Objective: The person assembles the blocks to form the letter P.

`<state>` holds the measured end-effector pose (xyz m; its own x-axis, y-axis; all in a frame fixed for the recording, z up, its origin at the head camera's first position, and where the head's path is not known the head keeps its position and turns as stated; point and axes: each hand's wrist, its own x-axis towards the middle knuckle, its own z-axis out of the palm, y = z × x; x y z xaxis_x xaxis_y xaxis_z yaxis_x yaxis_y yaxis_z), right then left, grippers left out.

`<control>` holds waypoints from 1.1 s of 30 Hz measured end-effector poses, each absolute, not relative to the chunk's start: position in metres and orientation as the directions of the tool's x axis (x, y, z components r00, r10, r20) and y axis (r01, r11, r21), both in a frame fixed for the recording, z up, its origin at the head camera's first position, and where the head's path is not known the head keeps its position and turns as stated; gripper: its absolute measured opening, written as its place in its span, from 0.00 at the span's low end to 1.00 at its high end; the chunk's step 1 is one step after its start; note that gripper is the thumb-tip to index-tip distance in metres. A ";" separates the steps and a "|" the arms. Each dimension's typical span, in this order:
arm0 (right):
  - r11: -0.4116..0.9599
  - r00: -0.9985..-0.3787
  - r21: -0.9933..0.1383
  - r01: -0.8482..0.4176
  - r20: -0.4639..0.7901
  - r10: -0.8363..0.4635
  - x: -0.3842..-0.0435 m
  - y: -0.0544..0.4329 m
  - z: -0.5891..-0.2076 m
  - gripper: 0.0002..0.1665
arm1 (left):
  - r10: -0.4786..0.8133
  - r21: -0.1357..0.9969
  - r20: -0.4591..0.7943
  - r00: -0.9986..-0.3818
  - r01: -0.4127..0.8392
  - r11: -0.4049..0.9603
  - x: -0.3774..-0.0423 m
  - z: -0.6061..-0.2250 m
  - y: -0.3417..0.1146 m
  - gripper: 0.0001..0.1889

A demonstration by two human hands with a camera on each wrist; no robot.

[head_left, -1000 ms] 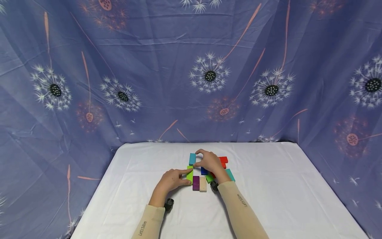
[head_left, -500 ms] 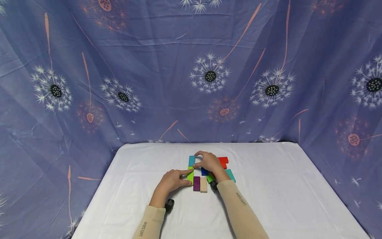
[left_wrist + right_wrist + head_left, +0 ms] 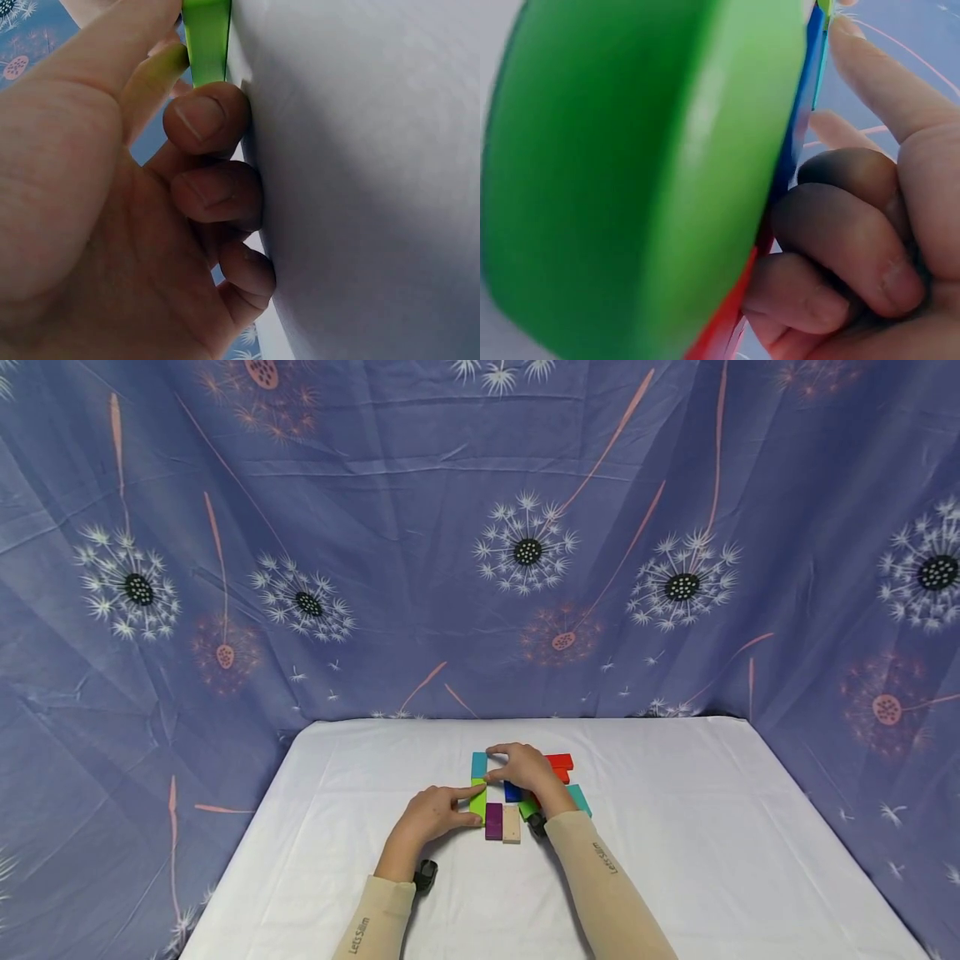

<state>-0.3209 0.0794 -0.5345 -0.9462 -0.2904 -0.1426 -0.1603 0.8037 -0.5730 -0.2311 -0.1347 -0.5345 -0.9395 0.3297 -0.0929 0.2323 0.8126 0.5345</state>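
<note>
In the head view my left hand (image 3: 431,812) holds a lime-green block (image 3: 477,803) at its long side, index finger toward the far end and thumb toward the near end. The left wrist view shows that green block (image 3: 208,37) beside the thumb, with the other fingertips curled by the cloth. My right hand (image 3: 523,768) pinches a light-blue block (image 3: 479,766) between index finger and thumb. This block stands end to end with the lime-green one, in one line. In the right wrist view a green block (image 3: 641,172) looms large beside the curled lower fingers.
Purple (image 3: 493,822) and natural-wood blocks (image 3: 511,824) lie side by side nearer the body. Around the right wrist lie a dark-blue block (image 3: 513,791), red blocks (image 3: 560,762) and a turquoise block (image 3: 579,799). A white cloth (image 3: 337,760) covers the table; a patterned curtain hangs behind.
The light-blue block has slid nearer and slightly left with my right fingers, up against the end of the lime-green block. My left hand has stayed nearly in place.
</note>
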 end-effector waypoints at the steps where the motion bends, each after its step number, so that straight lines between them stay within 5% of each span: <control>1: 0.790 -0.948 -0.591 -0.161 -0.132 -0.291 -0.320 0.081 -0.535 0.37 | 0.330 0.534 -0.091 -0.939 0.234 0.812 -0.231 -0.535 -0.135 0.34; 15: 0.564 -0.962 -0.817 -0.121 -0.043 -0.269 -0.307 0.117 -0.533 0.42 | 0.308 0.518 -0.107 -0.945 0.211 0.829 -0.233 -0.536 -0.133 0.30; 33: 0.698 -0.967 -0.713 -0.065 -0.129 -0.221 -0.285 0.138 -0.538 0.40 | 0.309 0.548 -0.118 -0.944 0.198 0.813 -0.232 -0.537 -0.134 0.30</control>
